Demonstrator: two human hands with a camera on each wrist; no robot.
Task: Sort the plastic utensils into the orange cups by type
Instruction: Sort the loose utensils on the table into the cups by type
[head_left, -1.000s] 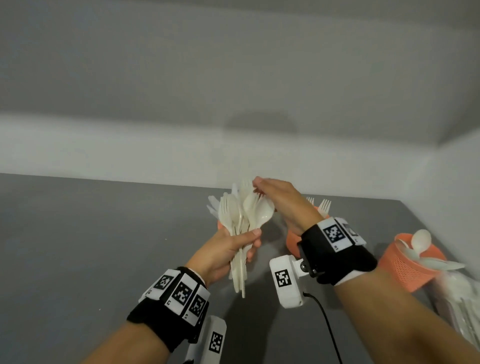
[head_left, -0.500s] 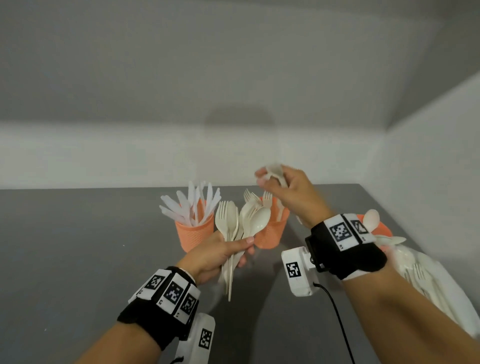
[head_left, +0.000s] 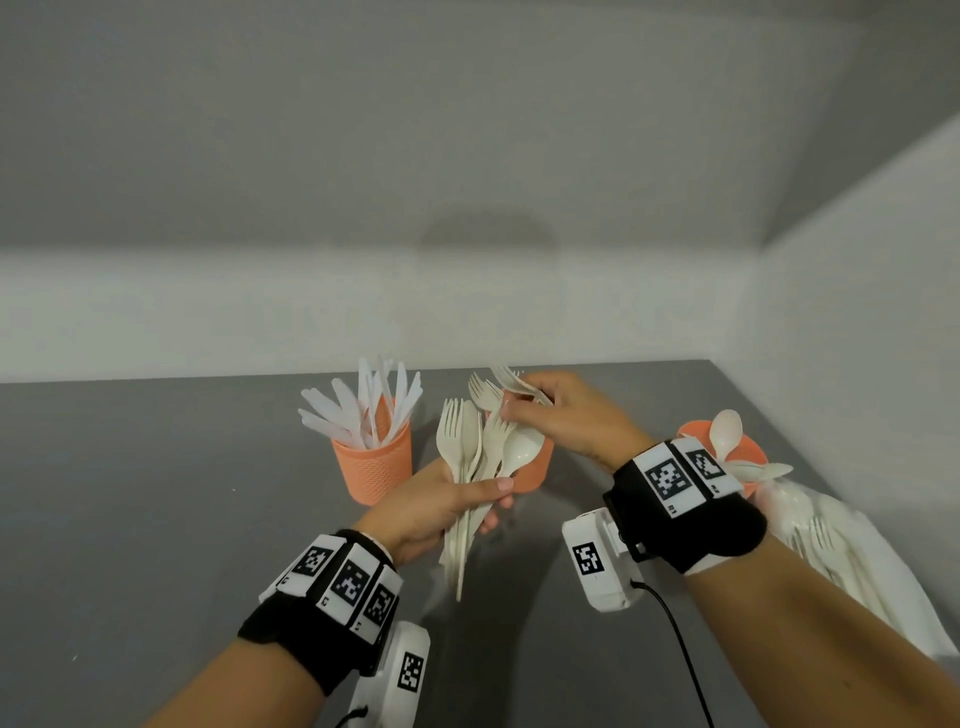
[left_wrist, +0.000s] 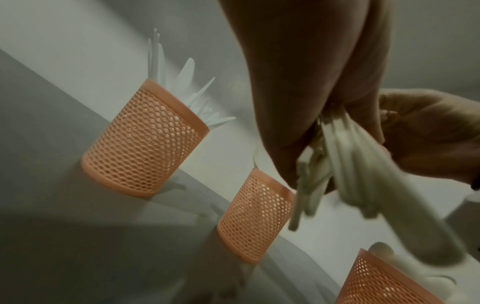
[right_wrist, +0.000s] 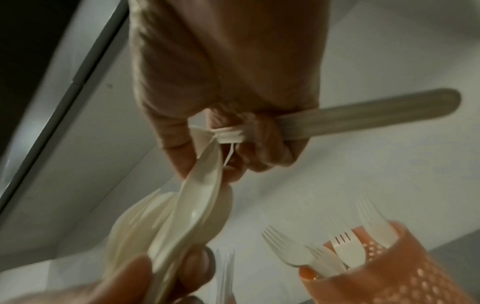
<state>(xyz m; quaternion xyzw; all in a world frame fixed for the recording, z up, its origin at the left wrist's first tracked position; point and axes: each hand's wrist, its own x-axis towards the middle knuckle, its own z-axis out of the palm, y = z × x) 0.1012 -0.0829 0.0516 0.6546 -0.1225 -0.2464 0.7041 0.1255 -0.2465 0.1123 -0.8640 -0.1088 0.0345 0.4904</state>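
Utensils of plastic, mixed forks and spoons, form a bundle (head_left: 475, 457) held upright above the grey table (head_left: 156, 493). Head view: the left hand (head_left: 436, 512) grasps the bundle by its handles, thumb across the front. At 1 o'clock from it, the right hand (head_left: 563, 415) holds one fork (head_left: 517, 384) while its fingertips touch the bundle's heads. Behind the bundle stands the fork cup (head_left: 530, 470); the knife cup (head_left: 374, 465) lies at 10 o'clock, the spoon cup (head_left: 737, 457) at 3 o'clock, beside a loose pile of utensils (head_left: 841, 551).

Left-wrist view: fingers (left_wrist: 298, 102) curl round the handles (left_wrist: 345, 164), which fan downward; three mesh cups recede in a row.

Right-wrist view: the fork handle (right_wrist: 376, 115) projects toward 3 o'clock from a curled grip, while thumb and forefinger (right_wrist: 179, 144) pinch a bundle spoon's bowl (right_wrist: 197, 205); the cup (right_wrist: 405, 273) with forks sits at 5 o'clock.

Judged good practice: draw single pieces clear before lowering them handle-first into the matching cup, keeping the left grasp firm so neighbours do not slip.
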